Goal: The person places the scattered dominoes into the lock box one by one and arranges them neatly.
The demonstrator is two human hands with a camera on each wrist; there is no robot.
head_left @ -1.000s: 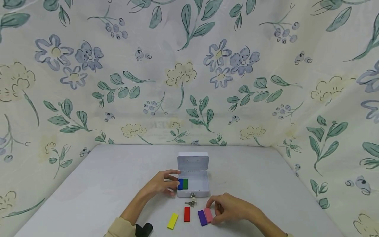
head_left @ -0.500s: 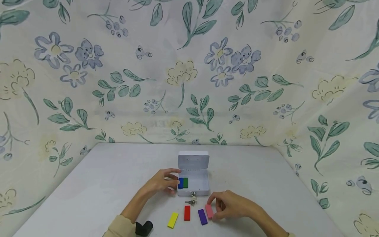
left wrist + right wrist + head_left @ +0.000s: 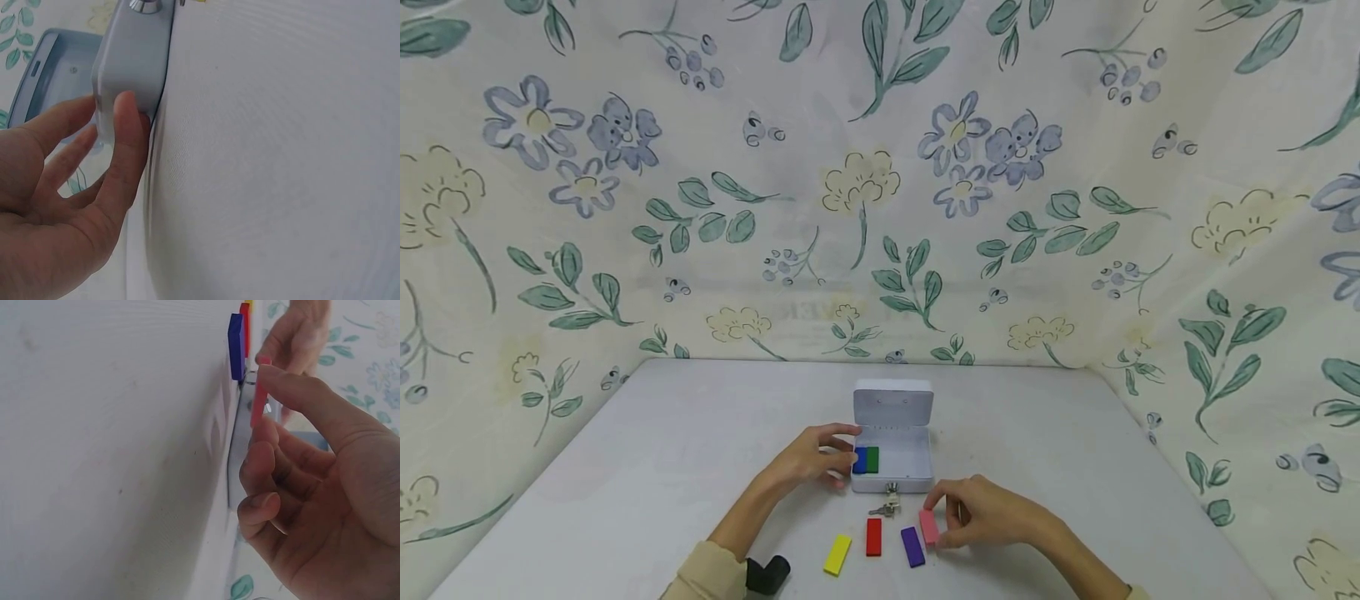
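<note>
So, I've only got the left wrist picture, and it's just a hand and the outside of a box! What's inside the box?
Observer: From the head view, the box has a blue block and a green block side by side at its left end.
Operator: Cool! What's the other hand doing?
Observer: The right hand has a pink block in its grip, pinched between thumb and fingers.
Operator: Is anything near the pink one?
Observer: Yes, a purple block lies just to its left, with a red block further left.
</note>
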